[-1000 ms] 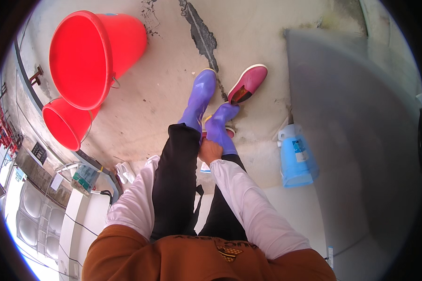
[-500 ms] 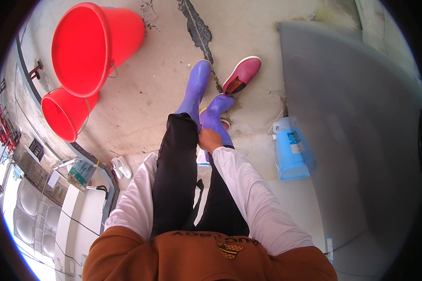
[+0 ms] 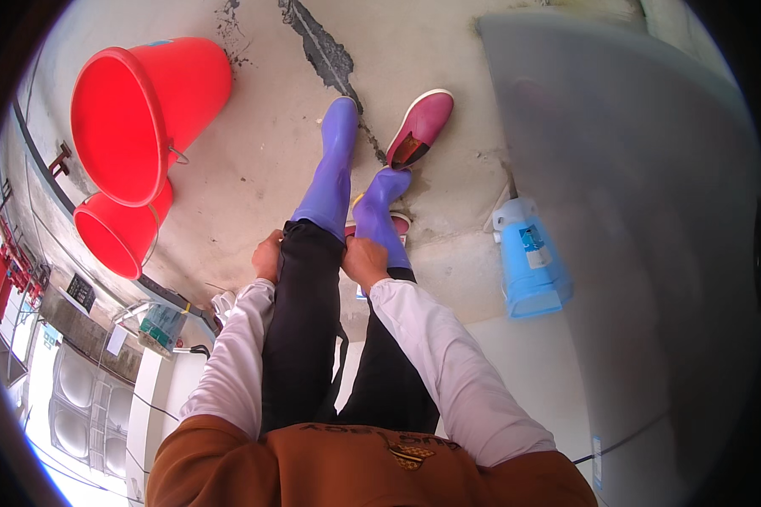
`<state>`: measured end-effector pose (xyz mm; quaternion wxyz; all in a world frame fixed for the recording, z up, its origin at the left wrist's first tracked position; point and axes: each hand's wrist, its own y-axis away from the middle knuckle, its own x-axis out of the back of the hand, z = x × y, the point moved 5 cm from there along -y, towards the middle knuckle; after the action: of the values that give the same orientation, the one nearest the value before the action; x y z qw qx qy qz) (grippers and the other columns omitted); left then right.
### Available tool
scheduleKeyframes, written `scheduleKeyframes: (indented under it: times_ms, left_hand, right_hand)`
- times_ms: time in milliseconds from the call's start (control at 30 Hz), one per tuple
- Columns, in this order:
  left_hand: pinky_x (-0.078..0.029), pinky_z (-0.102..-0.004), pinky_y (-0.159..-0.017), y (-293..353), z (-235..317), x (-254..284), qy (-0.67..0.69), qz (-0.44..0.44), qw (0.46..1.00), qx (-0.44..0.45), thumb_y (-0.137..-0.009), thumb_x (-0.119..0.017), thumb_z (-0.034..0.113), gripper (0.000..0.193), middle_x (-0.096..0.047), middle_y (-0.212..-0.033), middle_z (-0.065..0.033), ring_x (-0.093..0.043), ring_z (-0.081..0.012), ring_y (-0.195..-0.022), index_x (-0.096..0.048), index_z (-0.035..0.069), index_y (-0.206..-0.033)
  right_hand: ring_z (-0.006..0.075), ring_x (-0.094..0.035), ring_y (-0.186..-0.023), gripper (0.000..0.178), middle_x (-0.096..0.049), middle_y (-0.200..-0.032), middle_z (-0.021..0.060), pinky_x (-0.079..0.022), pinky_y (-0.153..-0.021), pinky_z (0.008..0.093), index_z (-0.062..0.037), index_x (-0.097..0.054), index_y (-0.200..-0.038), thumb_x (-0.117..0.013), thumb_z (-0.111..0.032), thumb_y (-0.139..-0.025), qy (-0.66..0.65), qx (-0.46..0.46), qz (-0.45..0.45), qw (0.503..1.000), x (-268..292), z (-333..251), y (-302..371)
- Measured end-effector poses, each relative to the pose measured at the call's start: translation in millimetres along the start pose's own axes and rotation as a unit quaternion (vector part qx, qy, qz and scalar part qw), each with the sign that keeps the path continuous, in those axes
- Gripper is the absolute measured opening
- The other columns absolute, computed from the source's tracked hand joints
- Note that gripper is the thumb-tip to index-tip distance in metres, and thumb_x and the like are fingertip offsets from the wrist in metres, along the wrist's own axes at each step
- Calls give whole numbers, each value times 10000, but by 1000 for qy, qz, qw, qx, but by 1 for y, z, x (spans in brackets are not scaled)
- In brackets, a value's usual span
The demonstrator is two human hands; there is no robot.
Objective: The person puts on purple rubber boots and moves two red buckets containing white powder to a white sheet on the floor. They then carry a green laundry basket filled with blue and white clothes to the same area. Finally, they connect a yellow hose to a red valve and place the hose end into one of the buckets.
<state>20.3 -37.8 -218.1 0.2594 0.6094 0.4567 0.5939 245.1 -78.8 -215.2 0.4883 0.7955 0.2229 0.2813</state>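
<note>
I wear purple rubber boots, and black trousers [image 3: 300,338] cover my legs. The left boot [image 3: 334,156] stretches forward, its top meeting the trouser leg just below the knee. My left hand [image 3: 268,255] is closed on the trouser leg's outer side, some fingers hidden behind the cloth. On the inner side, just below the boot's top edge, my right hand [image 3: 365,260] is closed with its fingertips against the same leg. The right boot [image 3: 380,207] stands bent and partly behind my right hand. A maroon slip-on shoe [image 3: 423,127] lies beyond its toe; another maroon shoe [image 3: 400,223] shows partly behind it.
Two red buckets, a large one [image 3: 156,118] and a smaller one [image 3: 114,237], lie tipped at the left. A translucent blue container [image 3: 533,262] stands at the right beside a large grey panel [image 3: 617,211]. A dark crack patch [image 3: 325,51] runs along the concrete floor.
My left hand has come into sight at the outer side of the left leg. My right hand has shifted slightly left, still against the leg. The view has shifted a little.
</note>
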Motion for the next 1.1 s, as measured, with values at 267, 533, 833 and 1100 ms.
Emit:
scheduleKeyframes:
  times_ms: [267,533,833,1100]
  left_hand:
    - [-460,-359,-546,-4,117,88,-4,58,954,-294,-640,-597,49,293,-600,-793,-7,-598,-240,-633,-526,173,-896]
    - [-466,-340,-586,30,150,100,-46,-37,896,-441,-682,-686,191,262,-565,-728,-28,-583,-220,-679,-541,130,-891]
    - [-440,-327,-529,88,171,102,16,-195,864,-463,-731,-655,181,197,-551,-678,-32,-575,-197,-634,-552,108,-882]
    - [-434,-322,-556,69,159,105,-37,-197,863,-464,-736,-643,153,179,-534,-658,-29,-560,-207,-620,-550,99,-879]
  right_hand:
    - [323,-607,-746,202,-610,-808,145,-475,-640,433,-44,-546,-828,-616,-206,-729,-35,7,75,997,14,-11,3]
    - [294,-583,-833,325,-595,-888,110,-457,-696,378,-75,-540,-903,-692,-264,-687,-227,57,-23,972,23,-13,-30]
    - [303,-468,-1133,465,-388,-1321,119,-399,-924,385,-114,-506,-1182,-637,-227,-750,-194,-60,150,968,49,66,-87]
    - [331,-492,-1085,344,-385,-1314,124,-414,-907,410,-87,-575,-1097,-523,-150,-763,-114,-143,99,978,17,113,-158]
